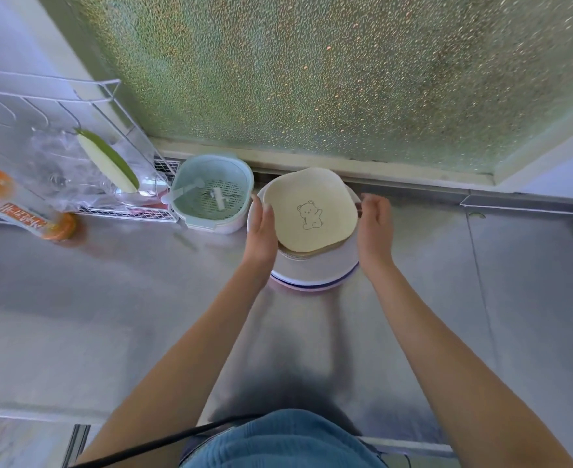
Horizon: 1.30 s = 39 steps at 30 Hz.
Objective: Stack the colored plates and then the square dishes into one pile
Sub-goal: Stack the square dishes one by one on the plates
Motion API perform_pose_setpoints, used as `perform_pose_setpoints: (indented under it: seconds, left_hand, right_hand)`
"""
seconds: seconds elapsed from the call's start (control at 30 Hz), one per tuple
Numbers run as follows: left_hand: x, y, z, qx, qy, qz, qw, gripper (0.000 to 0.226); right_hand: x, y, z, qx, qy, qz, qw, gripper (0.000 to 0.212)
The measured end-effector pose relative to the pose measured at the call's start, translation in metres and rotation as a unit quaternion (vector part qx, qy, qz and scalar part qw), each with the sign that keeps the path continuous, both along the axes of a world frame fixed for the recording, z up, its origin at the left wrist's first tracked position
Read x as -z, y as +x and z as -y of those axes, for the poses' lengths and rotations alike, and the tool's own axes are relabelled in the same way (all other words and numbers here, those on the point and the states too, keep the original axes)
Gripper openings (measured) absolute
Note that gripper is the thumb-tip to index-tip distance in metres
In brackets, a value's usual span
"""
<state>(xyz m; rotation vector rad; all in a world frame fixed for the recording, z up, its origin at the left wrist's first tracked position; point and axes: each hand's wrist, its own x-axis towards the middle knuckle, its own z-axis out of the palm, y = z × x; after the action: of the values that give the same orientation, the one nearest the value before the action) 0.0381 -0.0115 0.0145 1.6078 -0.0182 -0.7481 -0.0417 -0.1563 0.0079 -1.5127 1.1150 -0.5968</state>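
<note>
A pile of round colored plates (315, 276) rests on the steel counter near the back wall, its white, blue and pink rims showing at the front. On top lie cream square dishes (308, 211), the uppermost with a bear drawing. My left hand (261, 231) presses flat against the left side of the pile, fingers together. To the right of the pile, my right hand (374, 224) is at the plates' edge, fingers slightly curled. Neither hand lifts anything.
A pale blue strainer basket (210, 194) stands just left of the pile. Further left is a white wire dish rack (58, 146) holding a green-and-cream plate (107, 160) and clear glassware. An orange bottle (15, 204) lies at the far left. A frosted window is behind.
</note>
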Motion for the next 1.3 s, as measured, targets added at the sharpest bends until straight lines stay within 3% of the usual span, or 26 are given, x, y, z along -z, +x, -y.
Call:
perform_pose_setpoints:
  seconds: [0.13, 0.27, 0.43, 0.67, 1.0, 1.1, 1.17, 1.3]
  left_hand:
    - [0.005, -0.007, 0.002, 0.009, -0.005, 0.055, 0.998, 0.047]
    - [0.014, 0.020, -0.002, 0.039, -0.020, 0.000, 0.999, 0.055]
    - [0.015, 0.041, -0.002, 0.066, -0.011, -0.022, 0.997, 0.057]
    - [0.018, 0.040, 0.016, -0.005, -0.009, -0.033, 0.999, 0.045]
    - [0.013, 0.049, 0.018, 0.029, -0.056, -0.085, 0.994, 0.046]
    - [0.004, 0.056, 0.024, 0.042, 0.014, -0.066, 0.997, 0.056]
    - [0.001, 0.051, 0.028, 0.033, 0.043, -0.031, 0.998, 0.052]
    - [0.004, 0.039, 0.032, 0.000, 0.027, 0.026, 0.999, 0.041]
  right_hand:
    - [0.003, 0.016, -0.003, -0.076, 0.074, -0.002, 0.994, 0.043]
    - [0.005, 0.011, -0.024, -0.072, 0.128, 0.036, 0.988, 0.058]
    - [0.002, 0.005, -0.014, -0.046, 0.133, 0.040, 0.989, 0.046]
    - [-0.007, 0.023, -0.011, -0.089, 0.080, 0.019, 0.993, 0.044]
    - [-0.005, 0.024, 0.002, -0.067, 0.089, -0.011, 0.994, 0.041]
    - [-0.006, 0.025, 0.007, -0.065, 0.094, -0.022, 0.993, 0.041]
    - [-0.004, 0.028, 0.005, -0.076, 0.092, -0.027, 0.993, 0.041]
    - [0.005, 0.029, 0.000, -0.068, 0.061, -0.013, 0.996, 0.038]
